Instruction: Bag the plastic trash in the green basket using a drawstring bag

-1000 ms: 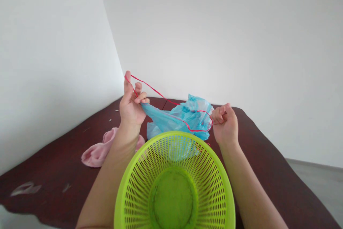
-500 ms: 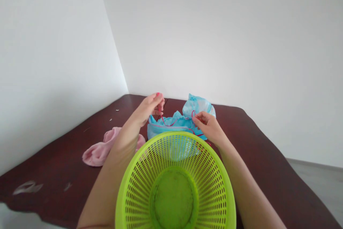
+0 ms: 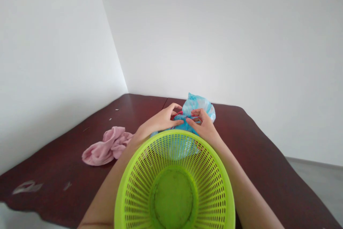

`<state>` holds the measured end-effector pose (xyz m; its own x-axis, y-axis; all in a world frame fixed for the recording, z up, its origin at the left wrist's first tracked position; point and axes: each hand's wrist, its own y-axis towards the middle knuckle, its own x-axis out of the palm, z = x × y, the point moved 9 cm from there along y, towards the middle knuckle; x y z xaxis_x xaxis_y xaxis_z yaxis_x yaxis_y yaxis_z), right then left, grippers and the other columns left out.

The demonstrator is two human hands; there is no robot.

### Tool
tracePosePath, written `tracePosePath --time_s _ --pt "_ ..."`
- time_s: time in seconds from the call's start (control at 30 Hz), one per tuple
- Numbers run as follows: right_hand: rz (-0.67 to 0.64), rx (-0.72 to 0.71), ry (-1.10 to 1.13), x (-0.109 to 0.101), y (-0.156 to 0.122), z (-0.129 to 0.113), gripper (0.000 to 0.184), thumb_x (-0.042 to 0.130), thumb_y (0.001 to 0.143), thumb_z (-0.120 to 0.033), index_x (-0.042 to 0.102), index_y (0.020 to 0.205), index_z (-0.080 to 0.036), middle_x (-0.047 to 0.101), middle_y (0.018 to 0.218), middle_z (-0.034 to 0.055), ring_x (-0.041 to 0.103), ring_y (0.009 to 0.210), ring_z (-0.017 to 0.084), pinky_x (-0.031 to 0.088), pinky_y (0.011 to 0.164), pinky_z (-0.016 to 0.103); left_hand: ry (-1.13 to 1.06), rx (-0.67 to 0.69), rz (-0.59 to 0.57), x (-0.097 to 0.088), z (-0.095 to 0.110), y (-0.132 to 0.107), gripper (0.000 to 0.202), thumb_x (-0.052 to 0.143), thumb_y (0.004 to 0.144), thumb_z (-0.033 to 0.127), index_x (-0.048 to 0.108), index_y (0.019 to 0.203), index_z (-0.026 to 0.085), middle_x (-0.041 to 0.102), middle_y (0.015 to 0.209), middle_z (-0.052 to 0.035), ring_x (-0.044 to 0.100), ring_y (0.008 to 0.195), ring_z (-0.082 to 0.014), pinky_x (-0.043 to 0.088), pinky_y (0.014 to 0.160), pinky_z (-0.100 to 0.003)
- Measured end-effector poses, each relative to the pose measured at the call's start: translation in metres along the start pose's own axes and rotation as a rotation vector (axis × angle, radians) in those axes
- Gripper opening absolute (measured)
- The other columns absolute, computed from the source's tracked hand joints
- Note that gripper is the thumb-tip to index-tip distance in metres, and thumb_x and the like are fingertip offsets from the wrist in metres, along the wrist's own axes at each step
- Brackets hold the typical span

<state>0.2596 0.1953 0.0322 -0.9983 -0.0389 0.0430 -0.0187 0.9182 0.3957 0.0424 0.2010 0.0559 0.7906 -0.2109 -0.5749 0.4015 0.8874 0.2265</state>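
My left hand (image 3: 160, 119) and my right hand (image 3: 204, 124) are close together beyond the green basket. Between them is a crumpled light-blue plastic bag (image 3: 183, 125), its gathered top caught in the curled fingers of both hands. A thin red drawstring (image 3: 178, 113) runs along the bag's top by my fingers. The lower part of this bag is behind the basket and shows only through the slots. Just behind my right hand lies another puffed blue-and-white plastic bundle (image 3: 198, 103); whether it is joined to the first cannot be made out.
A green slotted plastic basket (image 3: 174, 198) fills the near middle, between my forearms. Left of my left forearm lies a crumpled pink cloth (image 3: 107, 147). The dark red-brown table (image 3: 257, 172) meets white walls at the back and left. Small white scraps (image 3: 28, 187) mark its left side.
My left hand has moved right and down from the raised string to the bag's top. Both hands are now close together, and the bag's wide mouth is bunched between them.
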Motion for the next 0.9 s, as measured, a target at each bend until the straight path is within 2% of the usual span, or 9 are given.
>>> tracePosePath --time_s 0.13,0.23,0.3,0.43,0.5,0.63,0.73,0.8,0.9 --pt "-0.016 -0.009 0.007 -0.001 0.003 0.005 0.040 0.104 0.073 -0.030 0.084 0.108 -0.027 0.076 0.088 -0.0035 0.062 0.070 0.015 0.052 0.066 0.030 -0.016 0.056 0.128 -0.003 0.007 0.006 0.063 0.078 0.109 0.041 0.055 0.165 0.028 0.088 0.126 -0.0126 0.084 0.094 -0.0283 0.062 0.088 -0.045" --pt "-0.001 0.006 0.057 -0.009 0.009 0.006 0.023 0.099 0.075 -0.031 0.083 0.091 -0.027 0.073 0.076 -0.0037 0.055 0.066 0.015 0.044 0.060 0.028 -0.038 0.142 0.267 -0.018 0.018 0.005 0.042 0.069 0.115 0.044 0.063 0.153 0.027 0.082 0.144 -0.0152 0.082 0.123 -0.0301 0.062 0.107 -0.046" --pt "0.057 0.012 0.090 -0.020 0.012 0.004 0.022 0.098 0.078 -0.034 0.079 0.085 -0.026 0.072 0.075 -0.0028 0.057 0.068 0.015 0.043 0.059 0.027 -0.045 0.182 0.329 -0.028 0.025 0.002 0.032 0.069 0.116 0.048 0.068 0.141 0.027 0.080 0.146 -0.0139 0.078 0.135 -0.0303 0.060 0.115 -0.045" --pt "0.208 0.020 0.171 -0.042 0.013 0.002 0.026 0.097 0.082 -0.039 0.077 0.091 -0.026 0.066 0.072 -0.0059 0.050 0.061 0.013 0.038 0.054 0.025 0.001 0.200 0.319 -0.039 0.034 -0.003 0.037 0.089 0.103 0.050 0.074 0.128 0.028 0.084 0.132 -0.0091 0.080 0.118 -0.0286 0.060 0.111 -0.044" --pt "0.287 0.015 0.214 -0.053 0.012 0.001 0.029 0.097 0.081 -0.041 0.076 0.094 -0.026 0.065 0.073 -0.0070 0.048 0.059 0.012 0.037 0.053 0.024 0.063 0.179 0.359 -0.050 0.032 -0.007 0.032 0.091 0.100 0.048 0.079 0.122 0.028 0.086 0.125 -0.0073 0.079 0.108 -0.0278 0.059 0.105 -0.043" --pt "0.470 -0.041 0.311 -0.076 0.010 -0.001 0.032 0.096 0.079 -0.041 0.072 0.094 -0.026 0.067 0.078 -0.0073 0.054 0.065 0.012 0.044 0.058 0.023 0.232 0.006 0.614 -0.090 0.011 -0.021 0.017 0.080 0.103 0.043 0.084 0.098 0.026 0.084 0.097 -0.0056 0.074 0.093 -0.0300 0.051 0.089 -0.039" --pt "0.588 -0.098 0.372 -0.091 0.007 -0.004 0.030 0.093 0.079 -0.039 0.069 0.093 -0.027 0.071 0.084 -0.0062 0.062 0.073 0.012 0.051 0.066 0.023 0.260 -0.081 0.755 -0.117 -0.005 -0.033 0.037 0.070 0.109 0.046 0.077 0.079 0.026 0.071 0.075 -0.0035 0.066 0.079 -0.0289 0.043 0.079 -0.038" --pt "0.616 -0.113 0.393 -0.095 0.006 -0.006 0.028 0.092 0.080 -0.036 0.069 0.094 -0.026 0.071 0.085 -0.0056 0.062 0.071 0.012 0.049 0.064 0.024 0.229 -0.063 0.777 -0.126 -0.011 -0.034 0.043 0.067 0.110 0.042 0.071 0.071 0.026 0.064 0.071 -0.0027 0.062 0.078 -0.0276 0.042 0.078 -0.037" --pt "0.595 -0.103 0.417 -0.092 0.007 -0.007 0.025 0.090 0.080 -0.033 0.071 0.094 -0.025 0.071 0.083 -0.0049 0.060 0.067 0.012 0.044 0.058 0.024 0.206 0.010 0.827 -0.133 -0.011 -0.035 0.039 0.070 0.104 0.031 0.070 0.066 0.025 0.061 0.081 -0.0041 0.062 0.090 -0.0279 0.048 0.088 -0.037"
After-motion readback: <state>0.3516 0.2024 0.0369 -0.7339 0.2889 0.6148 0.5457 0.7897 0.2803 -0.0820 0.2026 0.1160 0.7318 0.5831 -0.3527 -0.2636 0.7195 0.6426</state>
